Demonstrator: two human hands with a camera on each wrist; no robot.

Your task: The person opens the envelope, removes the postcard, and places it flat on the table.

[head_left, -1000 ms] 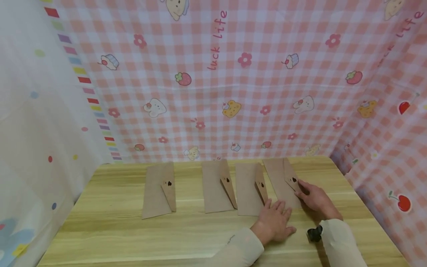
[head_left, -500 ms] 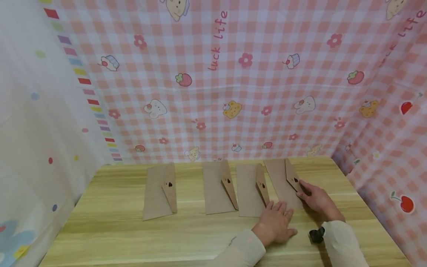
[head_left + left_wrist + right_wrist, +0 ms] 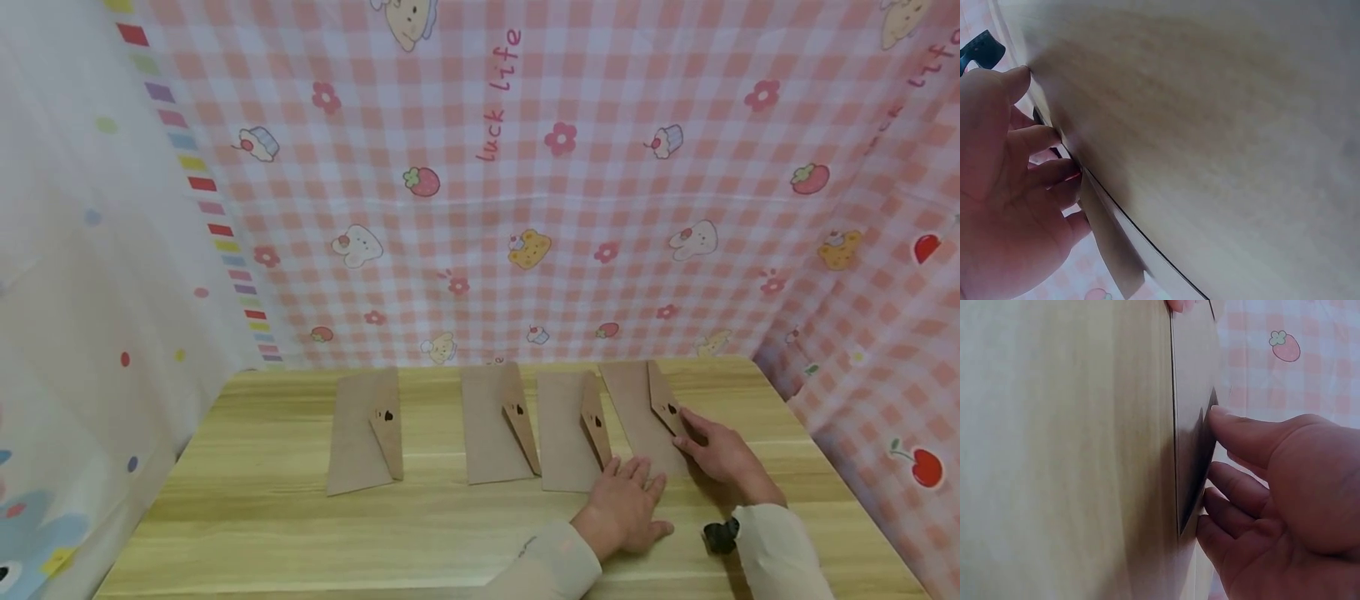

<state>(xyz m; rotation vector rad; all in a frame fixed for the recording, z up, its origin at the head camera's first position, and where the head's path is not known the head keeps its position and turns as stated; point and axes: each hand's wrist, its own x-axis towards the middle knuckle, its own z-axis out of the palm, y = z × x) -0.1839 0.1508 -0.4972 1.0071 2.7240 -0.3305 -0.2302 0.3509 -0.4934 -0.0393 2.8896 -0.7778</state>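
Several brown paper envelopes lie on the wooden table, each with a pointed flap bearing a dark heart mark. My right hand point(image 3: 723, 454) is at the rightmost envelope point(image 3: 637, 417), its thumb and fingers pinching the flap point(image 3: 662, 400) near its lower end. That flap stands slightly raised, with a dark gap under its edge. In the right wrist view, the thumb point(image 3: 1241, 434) meets the flap edge and the other fingers curl beside it. My left hand point(image 3: 626, 508) rests palm down with fingers spread, its fingertips at the lower ends of the two rightmost envelopes.
Left of the hands lie the third envelope from the right point(image 3: 491, 425) and the leftmost envelope point(image 3: 360, 433), with a wide gap between them. A black wrist camera point(image 3: 722, 536) sits by the right cuff. A pink checked curtain point(image 3: 570, 200) rises behind the wooden table point(image 3: 285, 533).
The rightmost envelope's flap has lifted a little, showing a darker gap beneath. Both hands stay in nearly the same places, while the whole head view shifts slightly.
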